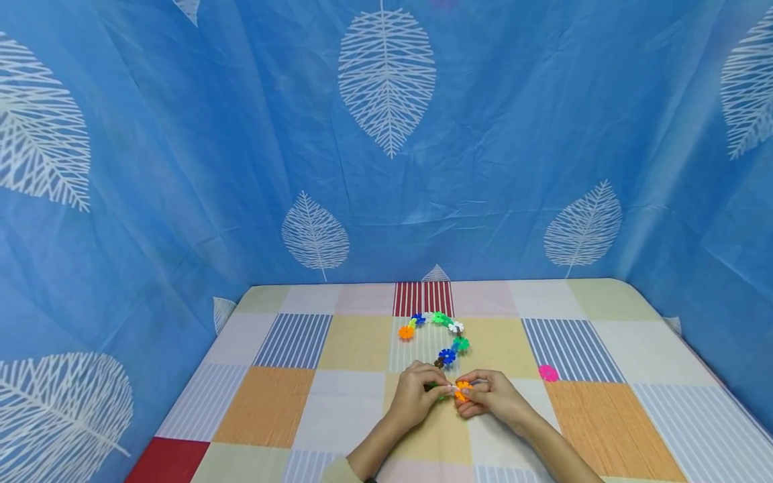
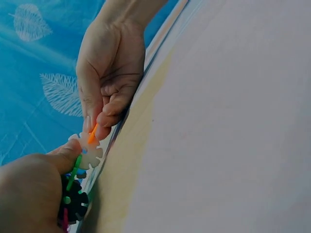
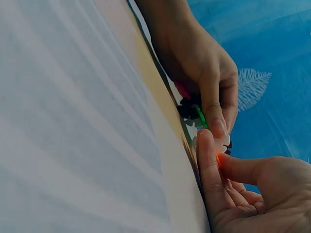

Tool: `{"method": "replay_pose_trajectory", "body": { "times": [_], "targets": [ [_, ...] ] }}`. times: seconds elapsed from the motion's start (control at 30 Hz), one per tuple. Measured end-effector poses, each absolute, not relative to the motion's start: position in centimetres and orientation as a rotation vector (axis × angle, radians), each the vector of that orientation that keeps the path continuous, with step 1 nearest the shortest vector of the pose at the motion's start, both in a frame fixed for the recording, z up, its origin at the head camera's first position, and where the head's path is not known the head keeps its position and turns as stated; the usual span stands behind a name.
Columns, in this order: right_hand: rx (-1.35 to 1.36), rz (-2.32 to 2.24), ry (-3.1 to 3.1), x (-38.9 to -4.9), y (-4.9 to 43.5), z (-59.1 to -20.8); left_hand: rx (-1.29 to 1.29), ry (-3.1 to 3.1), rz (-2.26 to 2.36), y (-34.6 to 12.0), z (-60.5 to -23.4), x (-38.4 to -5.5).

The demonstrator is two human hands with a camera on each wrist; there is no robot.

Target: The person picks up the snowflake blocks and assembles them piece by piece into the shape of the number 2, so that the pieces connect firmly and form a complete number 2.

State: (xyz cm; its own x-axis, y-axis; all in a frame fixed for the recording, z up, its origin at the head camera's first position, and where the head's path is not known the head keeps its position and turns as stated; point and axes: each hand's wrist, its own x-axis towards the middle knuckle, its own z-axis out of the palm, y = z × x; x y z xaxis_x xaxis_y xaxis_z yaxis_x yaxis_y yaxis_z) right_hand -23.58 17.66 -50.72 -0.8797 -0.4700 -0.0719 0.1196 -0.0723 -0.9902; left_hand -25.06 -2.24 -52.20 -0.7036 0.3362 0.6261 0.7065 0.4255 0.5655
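My left hand (image 1: 415,394) pinches a white notched plastic disc (image 2: 90,152) between thumb and fingers. That disc sits at the near end of a chain of linked flower-shaped discs, with a green disc (image 2: 74,173) and a black disc (image 2: 77,204) beside it in the left wrist view. An orange disc (image 1: 463,391) is pinched by my right hand (image 1: 496,401), its edge right at the white disc's rim. Beyond the hands the chain curves away over the cloth, past a blue disc (image 1: 447,356) to another orange disc (image 1: 406,333) at its far end.
A loose pink disc (image 1: 548,373) lies on the patchwork tablecloth (image 1: 338,402), to the right of my hands. Blue curtains (image 1: 483,168) with white leaf prints hang behind the table and along both sides.
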Motion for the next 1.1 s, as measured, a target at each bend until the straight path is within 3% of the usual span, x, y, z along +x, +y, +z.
{"method": "replay_pose_trajectory", "body": {
  "times": [0.23,0.4,0.6,0.8,0.97,1.1],
  "targets": [
    [-0.403,-1.986,1.825,-23.6,17.5,-50.3,-0.861,-2.291,-1.197,-2.3,-52.0,-25.1],
    [-0.534,-1.673,2.214,-24.1,18.5,-49.4,-0.845,-2.322,-1.075,-2.7,-52.0,-24.7],
    [-0.468,-1.155,3.012,-25.3,24.0,-48.3,-0.831,-2.305,-0.899,-2.7,-51.9,-24.6],
    [-0.299,-0.819,3.134,-25.2,29.1,-47.4,-0.869,-2.262,-0.787,-2.8,-51.9,-24.7],
    [-0.332,-0.838,3.079,-25.3,29.7,-48.0,-0.981,-2.32,-0.658,-2.8,-51.9,-24.7],
    [-0.41,-1.111,2.932,-25.2,28.4,-48.3,-1.005,-2.358,-0.59,-2.7,-52.1,-24.7]
  ]
}}
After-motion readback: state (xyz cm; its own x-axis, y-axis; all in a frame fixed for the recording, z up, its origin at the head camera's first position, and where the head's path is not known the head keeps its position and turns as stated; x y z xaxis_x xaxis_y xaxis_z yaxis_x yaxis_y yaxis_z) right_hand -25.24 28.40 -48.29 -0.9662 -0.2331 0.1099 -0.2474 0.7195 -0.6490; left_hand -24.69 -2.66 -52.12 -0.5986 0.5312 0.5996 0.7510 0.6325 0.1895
